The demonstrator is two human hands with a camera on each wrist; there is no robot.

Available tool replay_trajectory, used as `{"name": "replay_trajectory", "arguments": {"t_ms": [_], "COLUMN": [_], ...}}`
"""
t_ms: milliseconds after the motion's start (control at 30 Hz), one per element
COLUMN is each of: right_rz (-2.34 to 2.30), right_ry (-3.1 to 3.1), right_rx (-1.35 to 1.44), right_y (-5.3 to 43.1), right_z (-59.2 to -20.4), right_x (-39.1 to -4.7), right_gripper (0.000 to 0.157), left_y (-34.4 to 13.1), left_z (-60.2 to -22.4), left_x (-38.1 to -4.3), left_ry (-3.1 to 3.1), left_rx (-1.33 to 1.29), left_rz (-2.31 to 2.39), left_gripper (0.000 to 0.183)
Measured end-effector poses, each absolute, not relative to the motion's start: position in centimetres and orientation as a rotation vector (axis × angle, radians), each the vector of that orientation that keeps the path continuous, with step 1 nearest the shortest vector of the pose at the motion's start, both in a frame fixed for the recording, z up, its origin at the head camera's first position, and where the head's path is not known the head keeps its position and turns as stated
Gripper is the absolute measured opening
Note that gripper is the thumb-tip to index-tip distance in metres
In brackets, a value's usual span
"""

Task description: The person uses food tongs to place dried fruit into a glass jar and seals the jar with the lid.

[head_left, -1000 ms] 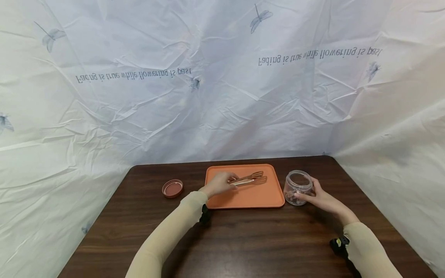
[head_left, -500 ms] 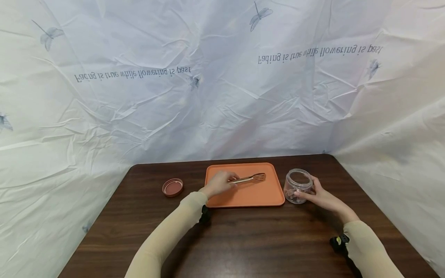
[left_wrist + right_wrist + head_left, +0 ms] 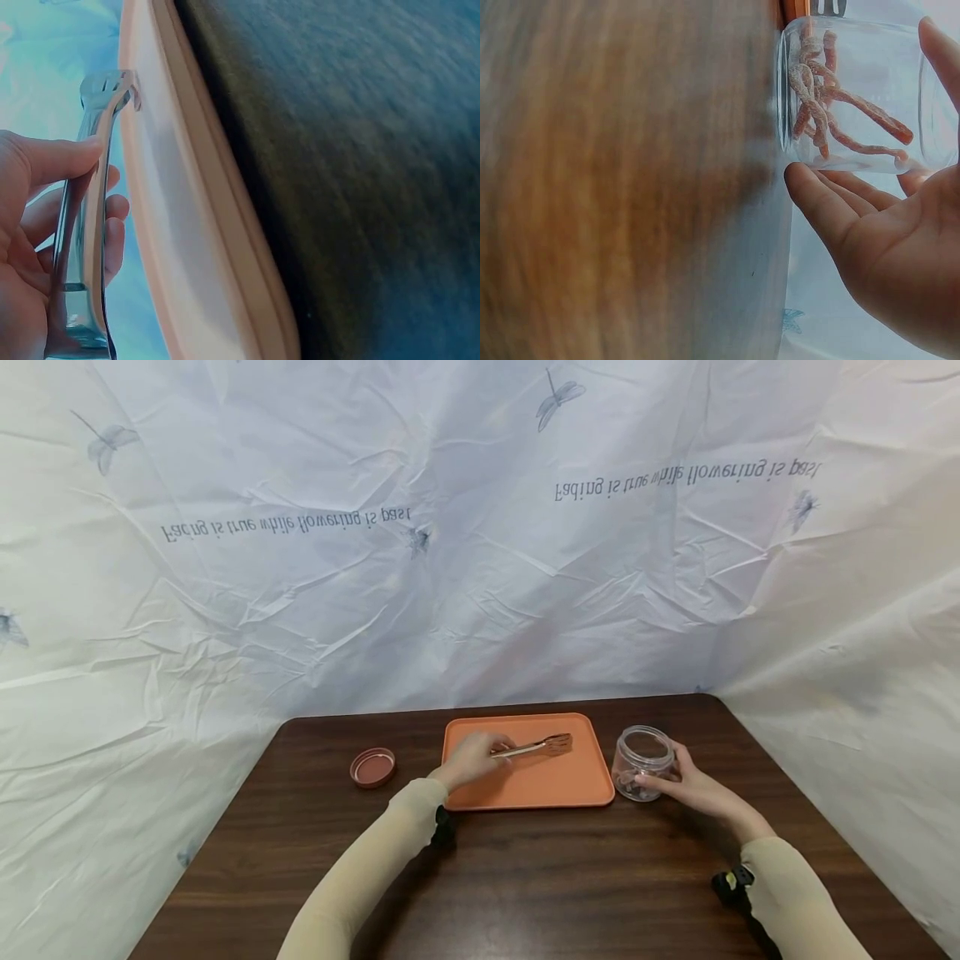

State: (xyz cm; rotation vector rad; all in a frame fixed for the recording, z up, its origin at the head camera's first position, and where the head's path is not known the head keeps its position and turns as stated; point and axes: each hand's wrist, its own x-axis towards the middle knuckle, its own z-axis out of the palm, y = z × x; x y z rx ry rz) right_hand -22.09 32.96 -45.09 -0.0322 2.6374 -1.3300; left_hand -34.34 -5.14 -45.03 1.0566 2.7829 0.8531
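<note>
My left hand (image 3: 472,758) grips a pair of metal serving tongs (image 3: 91,202), thumb on one arm and fingers behind the other. Their slotted tips lie close together over the orange tray (image 3: 540,789), pointing right, with nothing showing between them. To the right of the tray, my right hand (image 3: 697,789) holds a clear wide-mouthed jar (image 3: 636,763), thumb in front and fingers round its far side. The jar stands upright without a lid. Several brownish, twisted stick-like pieces (image 3: 817,97) lie at its bottom in the right wrist view.
A reddish-brown round lid (image 3: 372,767) lies left of the tray. All of it sits on a dark wooden table (image 3: 525,877). White printed sheeting (image 3: 480,610) hangs behind the table and along both sides.
The tongs' tips were spread apart a second ago and have come together in my left hand. My right hand and the jar have stayed in place.
</note>
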Motion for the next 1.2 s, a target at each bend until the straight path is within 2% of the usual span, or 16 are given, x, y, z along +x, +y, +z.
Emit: {"name": "replay_trajectory", "arguments": {"t_ms": [533, 1200], "right_rz": [-1.321, -1.317], "right_ry": [2.641, 2.634], "right_rx": [-0.033, -0.044], "right_y": [33.0, 32.8], "right_z": [-45.1, -44.8], "right_x": [-22.0, -21.8], "right_gripper": [0.109, 0.112], "left_y": [-5.9, -6.1], "left_z": [-42.0, -35.3], "left_x": [-35.2, -36.0], "left_ry": [2.841, 2.779], "left_rx": [1.036, 1.045], "left_rz": [0.963, 1.195], "left_gripper": [0.030, 0.032]}}
